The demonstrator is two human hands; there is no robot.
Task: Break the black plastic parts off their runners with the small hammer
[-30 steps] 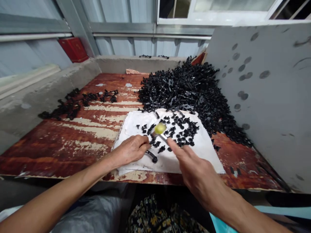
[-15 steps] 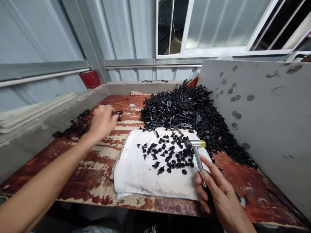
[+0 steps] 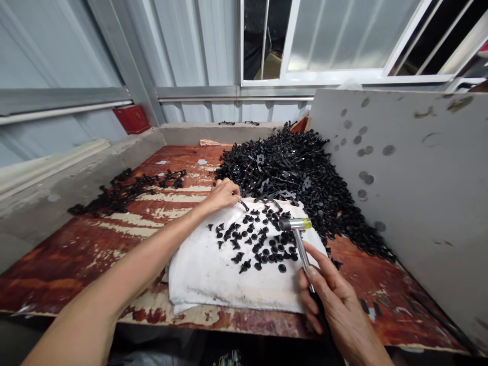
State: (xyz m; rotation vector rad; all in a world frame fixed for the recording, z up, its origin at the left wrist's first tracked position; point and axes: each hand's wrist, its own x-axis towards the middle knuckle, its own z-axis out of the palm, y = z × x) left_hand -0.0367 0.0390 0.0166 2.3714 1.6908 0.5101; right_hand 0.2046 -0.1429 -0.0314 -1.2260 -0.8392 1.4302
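Observation:
My right hand point(image 3: 331, 297) is wrapped round the handle of a small mallet point(image 3: 295, 223), which has a metal body, one dark face and one yellow face. Its head is raised over the right part of a folded white cloth point(image 3: 213, 277). At the cloth's back edge, my left hand point(image 3: 226, 193) has its fingers pinched on a curved black strip point(image 3: 244, 205); only one end of it shows below the fingertips. Several small black plugs point(image 3: 263, 249) with round heads lie scattered on the cloth.
A big heap of black strips and plugs point(image 3: 282, 157) rises behind the cloth, against a grey board point(image 3: 412, 203). Joined black pieces point(image 3: 122, 190) lie at the left of the worn red-brown table point(image 3: 114, 249). A low concrete ledge point(image 3: 213, 133) runs behind.
My left hand left the cloth with a black strip, passed over the joined pieces at left, then came back right to the heap's edge. My right hand drew the mallet back and right.

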